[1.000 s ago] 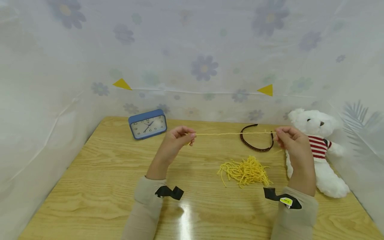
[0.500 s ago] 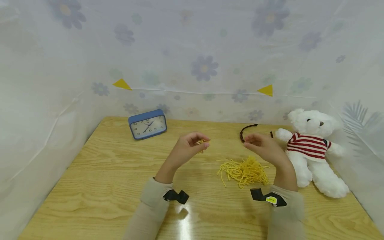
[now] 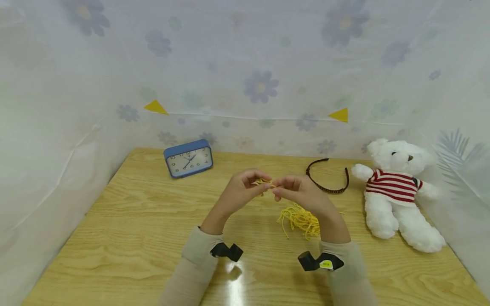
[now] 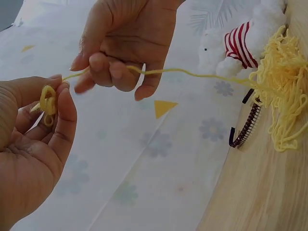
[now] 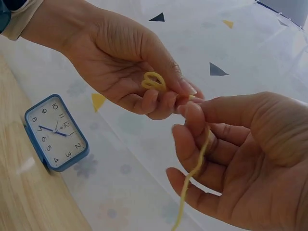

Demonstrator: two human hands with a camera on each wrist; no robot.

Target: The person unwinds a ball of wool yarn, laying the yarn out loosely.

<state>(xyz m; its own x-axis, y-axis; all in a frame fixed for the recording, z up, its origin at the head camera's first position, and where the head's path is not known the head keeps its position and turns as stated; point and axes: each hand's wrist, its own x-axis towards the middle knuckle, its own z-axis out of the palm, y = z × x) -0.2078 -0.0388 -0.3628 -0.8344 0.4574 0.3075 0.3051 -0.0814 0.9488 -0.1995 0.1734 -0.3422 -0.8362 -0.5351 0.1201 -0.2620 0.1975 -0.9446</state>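
My left hand (image 3: 243,191) pinches a small looped bundle of yellow yarn (image 5: 154,81) between thumb and fingers; the loops stick out beside the thumb. Almost touching its fingertips, my right hand (image 3: 302,195) pinches the same yarn with thumb and forefinger. From there the strand (image 5: 187,177) runs across the right fingers and, in the left wrist view, trails over to a loose yellow yarn pile (image 4: 286,91). Both hands are above the table, and in the head view the right hand and wrist cover part of the pile (image 3: 296,219).
A blue alarm clock (image 3: 188,159) stands at the back left of the wooden table (image 3: 126,221). Behind the pile lies a dark beaded headband (image 3: 329,190). At the right sits a white teddy bear (image 3: 398,187) in a striped shirt. A flowered sheet (image 3: 229,55) encloses the table.
One second ago the hands were apart with a strand stretched between them. The right hand has moved left until its fingertips meet the left hand's, which has shifted slightly right.
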